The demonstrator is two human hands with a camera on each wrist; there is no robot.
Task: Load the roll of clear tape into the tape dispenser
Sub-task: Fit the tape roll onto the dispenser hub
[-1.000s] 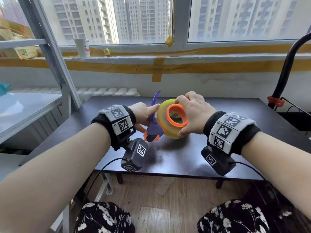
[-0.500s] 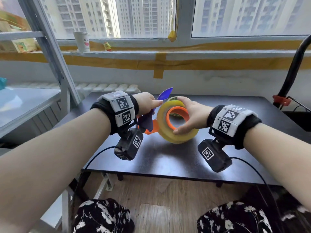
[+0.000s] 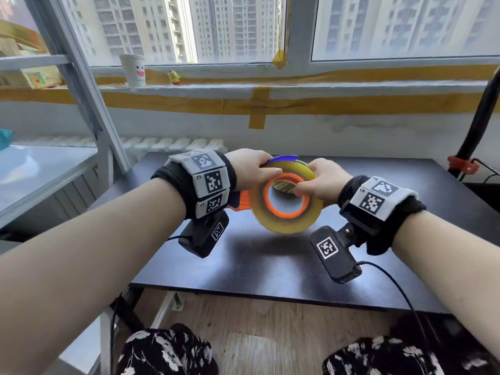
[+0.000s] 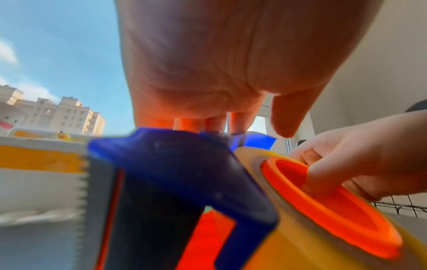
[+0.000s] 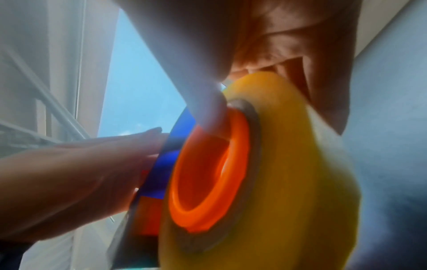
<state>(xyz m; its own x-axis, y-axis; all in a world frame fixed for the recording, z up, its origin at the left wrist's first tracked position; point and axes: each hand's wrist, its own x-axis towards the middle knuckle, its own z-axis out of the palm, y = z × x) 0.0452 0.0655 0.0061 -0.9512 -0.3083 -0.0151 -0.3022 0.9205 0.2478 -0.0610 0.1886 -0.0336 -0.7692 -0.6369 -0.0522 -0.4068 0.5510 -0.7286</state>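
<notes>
The yellowish roll of clear tape (image 3: 286,220) sits around the orange hub (image 3: 286,197) of the blue and orange tape dispenser (image 4: 175,175), held above the black table (image 3: 270,266). My left hand (image 3: 253,169) grips the dispenser's blue frame from the left, its fingers on the far side. My right hand (image 3: 323,181) holds the roll (image 5: 289,164) from the right, thumb tucked inside the orange hub (image 5: 208,173) and fingers over the roll's outer face. The serrated cutter edge (image 4: 84,182) shows in the left wrist view. The dispenser's handle is mostly hidden behind my left wrist.
A windowsill behind the table carries a white paper cup (image 3: 133,69) and a small yellow toy (image 3: 174,77). A metal shelf frame (image 3: 89,98) stands at the left. A black pole with a red clamp (image 3: 461,163) rises at the right table edge.
Both hands lifted and turned the dispenser and roll, so the hub opening now faces me more. My right thumb moved into the orange hub; the roll sits further onto it.
</notes>
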